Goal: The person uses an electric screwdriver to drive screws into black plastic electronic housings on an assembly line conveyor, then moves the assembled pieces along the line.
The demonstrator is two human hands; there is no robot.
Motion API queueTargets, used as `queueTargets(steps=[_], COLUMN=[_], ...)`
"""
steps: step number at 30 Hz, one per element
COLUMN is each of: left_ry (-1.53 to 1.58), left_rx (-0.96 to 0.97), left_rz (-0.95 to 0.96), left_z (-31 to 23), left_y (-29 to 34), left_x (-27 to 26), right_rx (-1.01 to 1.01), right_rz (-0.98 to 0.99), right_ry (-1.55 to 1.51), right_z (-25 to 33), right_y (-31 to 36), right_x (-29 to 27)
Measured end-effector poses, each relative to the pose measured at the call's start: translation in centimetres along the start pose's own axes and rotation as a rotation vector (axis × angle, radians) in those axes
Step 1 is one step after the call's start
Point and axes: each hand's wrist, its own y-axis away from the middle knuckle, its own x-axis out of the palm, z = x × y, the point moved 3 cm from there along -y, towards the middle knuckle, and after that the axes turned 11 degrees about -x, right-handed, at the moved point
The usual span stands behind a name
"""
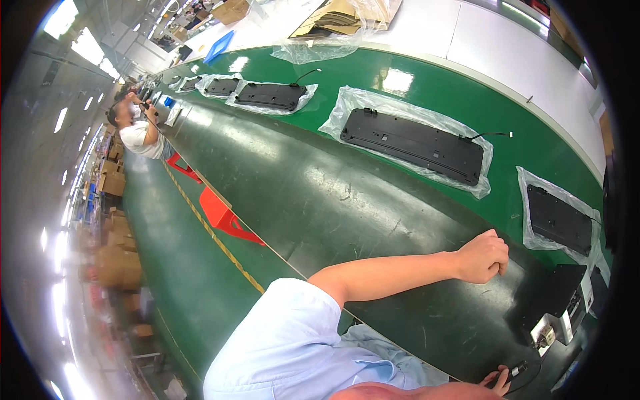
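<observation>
My left hand (483,257) is closed in a loose fist with nothing visible in it. It rests on or just above the dark green worktop, and the arm reaches across from a light blue sleeve. At the lower edge, my right hand (497,381) is partly cut off, its fingers curled around a small black cabled piece (517,369). Close to that hand stands a metal fixture (565,323) with a black plate (561,291) on top. Beyond my left hand, a flat black panel (559,219) lies on clear plastic wrap.
A larger black panel (413,145) with a short cable lies on plastic on the green conveyor strip (500,200). Several more panels (270,95) follow toward the far left. Brown sheets (343,19) sit on the white ledge. A red stool (217,210) and another person (137,130) are alongside the bench.
</observation>
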Motion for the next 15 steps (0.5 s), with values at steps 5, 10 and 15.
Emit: queueTargets(steps=[5,10,15], left_ry=[0.003,-0.004,-0.021], left_rx=[0.018,0.03,0.016], left_rz=[-0.019,-0.018,-0.017], left_z=[0.3,0.2,0.5], left_y=[0.2,0.2,0.3], left_x=[-0.4,-1.1,-1.8], right_rx=[-0.055,-0.027,0.002], right_rz=[0.081,0.072,0.068], right_ry=[-0.011,-0.038,-0.012], right_z=[-0.2,0.6,0.6], right_y=[0.2,1.1,1.2], right_x=[0.2,1.2,1.8])
